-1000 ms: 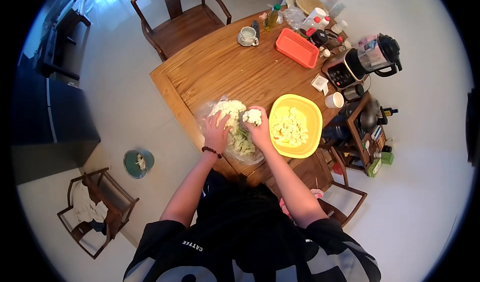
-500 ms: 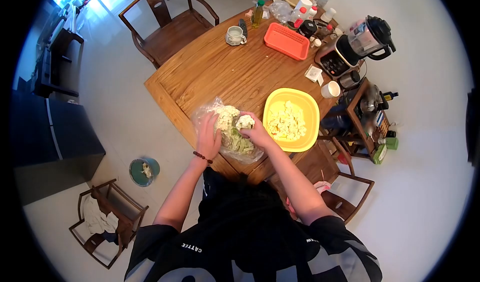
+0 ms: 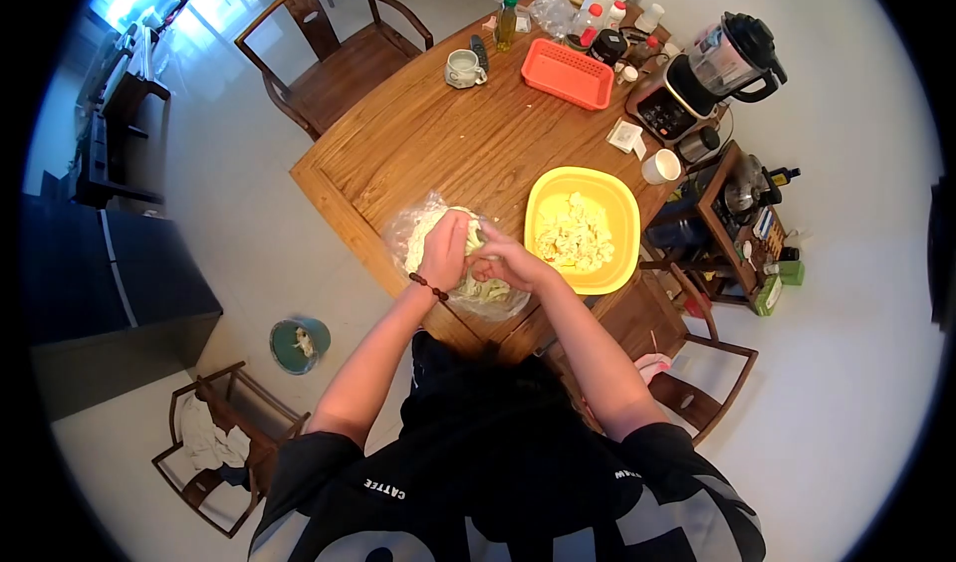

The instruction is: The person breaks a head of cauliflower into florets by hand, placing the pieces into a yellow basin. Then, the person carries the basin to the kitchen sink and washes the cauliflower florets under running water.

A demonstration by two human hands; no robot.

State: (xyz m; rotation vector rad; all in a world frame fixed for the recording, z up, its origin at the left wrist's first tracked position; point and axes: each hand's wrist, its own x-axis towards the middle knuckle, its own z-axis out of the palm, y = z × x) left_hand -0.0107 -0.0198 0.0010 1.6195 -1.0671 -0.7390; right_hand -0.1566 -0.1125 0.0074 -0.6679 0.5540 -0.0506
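A cauliflower head [image 3: 420,240] lies on a clear plastic bag [image 3: 501,309] at the near edge of the table, with green leaves [image 3: 483,288] below it. My left hand [image 3: 445,248], a beaded bracelet at its wrist, is closed over the cauliflower with its fingers together. Against it, my right hand [image 3: 508,263] has its fingers curled in on a piece of cauliflower, mostly hidden between the two hands. To the right stands a yellow basin [image 3: 625,263] holding many broken cauliflower florets [image 3: 576,235].
Beyond the basin are a white paper cup [image 3: 661,167], a blender [image 3: 687,94], a red plastic basket [image 3: 568,74] and several bottles. A mug [image 3: 464,68] sits near the far edge. A bin [image 3: 299,345] stands on the floor to the left, near a chair [image 3: 224,443].
The hands have come together over the cauliflower. My right hand's white floret, plainly visible before, is now mostly hidden, and my left hand's fingers have closed up and shifted right.
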